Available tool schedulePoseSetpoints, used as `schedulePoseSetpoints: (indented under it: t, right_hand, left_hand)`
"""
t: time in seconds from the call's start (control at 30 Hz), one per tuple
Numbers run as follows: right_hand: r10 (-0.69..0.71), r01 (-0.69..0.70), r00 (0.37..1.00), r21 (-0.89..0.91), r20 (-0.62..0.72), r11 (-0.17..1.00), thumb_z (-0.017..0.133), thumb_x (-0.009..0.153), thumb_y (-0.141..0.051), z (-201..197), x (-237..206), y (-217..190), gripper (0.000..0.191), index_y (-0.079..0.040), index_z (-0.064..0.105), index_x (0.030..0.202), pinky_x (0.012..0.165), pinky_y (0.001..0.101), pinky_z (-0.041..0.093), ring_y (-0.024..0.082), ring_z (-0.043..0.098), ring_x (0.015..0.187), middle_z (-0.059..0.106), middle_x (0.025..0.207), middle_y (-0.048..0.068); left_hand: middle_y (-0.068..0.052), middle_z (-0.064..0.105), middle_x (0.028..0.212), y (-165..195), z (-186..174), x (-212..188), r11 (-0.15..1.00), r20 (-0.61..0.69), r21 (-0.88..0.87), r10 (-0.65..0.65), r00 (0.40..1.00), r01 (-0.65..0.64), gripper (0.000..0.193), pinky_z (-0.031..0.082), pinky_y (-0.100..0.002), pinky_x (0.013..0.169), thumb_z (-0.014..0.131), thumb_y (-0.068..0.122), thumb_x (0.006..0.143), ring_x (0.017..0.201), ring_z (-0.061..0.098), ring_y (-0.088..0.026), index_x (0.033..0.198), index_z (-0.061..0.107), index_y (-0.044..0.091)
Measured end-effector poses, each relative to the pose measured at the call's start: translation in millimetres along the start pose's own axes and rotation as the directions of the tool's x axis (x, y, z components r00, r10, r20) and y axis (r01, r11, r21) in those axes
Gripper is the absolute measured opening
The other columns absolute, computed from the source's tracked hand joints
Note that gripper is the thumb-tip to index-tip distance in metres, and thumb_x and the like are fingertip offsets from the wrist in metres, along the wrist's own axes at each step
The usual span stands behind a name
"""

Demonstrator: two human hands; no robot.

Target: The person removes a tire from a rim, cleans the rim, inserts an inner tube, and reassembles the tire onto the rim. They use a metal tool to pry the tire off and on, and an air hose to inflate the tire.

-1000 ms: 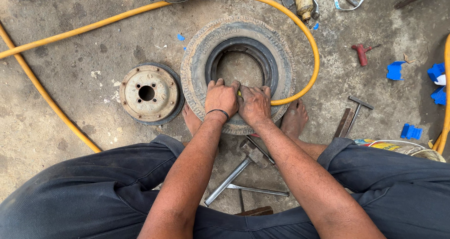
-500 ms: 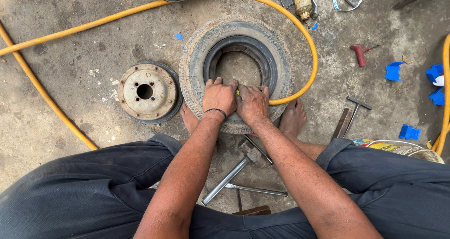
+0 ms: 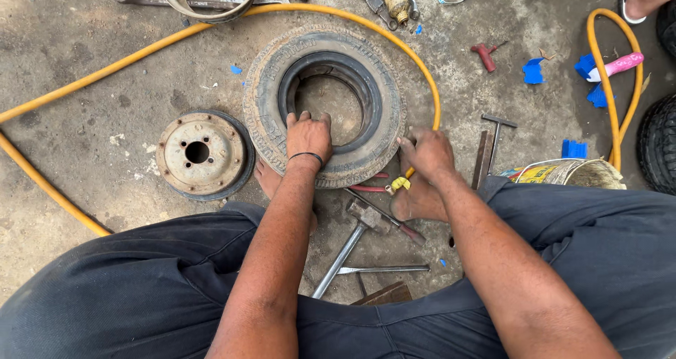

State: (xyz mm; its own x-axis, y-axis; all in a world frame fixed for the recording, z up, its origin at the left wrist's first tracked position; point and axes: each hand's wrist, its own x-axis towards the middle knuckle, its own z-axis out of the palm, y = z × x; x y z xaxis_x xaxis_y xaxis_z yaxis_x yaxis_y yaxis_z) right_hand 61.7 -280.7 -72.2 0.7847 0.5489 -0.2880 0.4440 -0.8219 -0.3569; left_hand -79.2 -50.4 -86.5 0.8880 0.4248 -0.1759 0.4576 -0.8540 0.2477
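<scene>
A: What could go wrong?

B: From the left: the rim (image 3: 200,153) lies near the tire (image 3: 325,105), so it could get bumped. The left hand (image 3: 308,136) grips the tire's inner edge, fingers curled over (they could get pinched if it slips). The right hand (image 3: 425,151) is loosely closed by the hose (image 3: 91,77), but I cannot tell if it holds anything.

A: And the tire?

B: Small, dusty, worn. It lies flat on the floor, in front of the feet, with the hose bending around it.
</scene>
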Motion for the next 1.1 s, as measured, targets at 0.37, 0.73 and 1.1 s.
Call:
schedulePoseSetpoints:
  t: [0.37,0.73,1.1]
  right_hand:
    - [0.377,-0.431,0.894,0.688,0.241,0.584,0.072,0.09,-0.049,60,-23,-52,0.093,0.012,0.031,0.147,0.066,0.0417,0.07,0.04,0.059,0.115,0.028,0.154,0.031]
    - [0.2,-0.204,0.979,0.119,0.049,0.972,0.086,0.081,-0.052,44,5,-18,0.123,-0.004,0.009,0.163,0.121,0.0563,0.022,0.043,0.028,0.151,0.03,0.159,0.031]
    - [0.142,-0.161,0.986,0.275,0.086,0.948,0.088,0.074,-0.046,52,13,-11,0.137,-0.009,-0.008,0.165,0.125,0.0488,0.023,0.043,0.023,0.152,0.029,0.16,0.035]
  left_hand:
    - [-0.019,0.076,0.095,-4,12,11,0.984,0.081,-0.169,-0.048,0.996,0.061,0.027,0.046,-0.046,0.103,0.064,0.012,0.082,0.099,0.072,-0.035,0.109,0.068,0.011]
    - [-0.015,0.06,0.142,19,-5,32,0.998,0.576,0.006,-0.055,0.816,0.062,0.098,0.023,-0.048,0.124,0.063,0.085,0.078,0.139,0.052,-0.028,0.142,0.058,0.011]
    - [-0.003,0.067,0.14,26,-13,25,0.975,0.729,0.181,-0.045,0.683,-0.13,0.105,0.046,-0.037,0.111,0.064,0.095,0.064,0.134,0.06,-0.022,0.134,0.07,0.017]
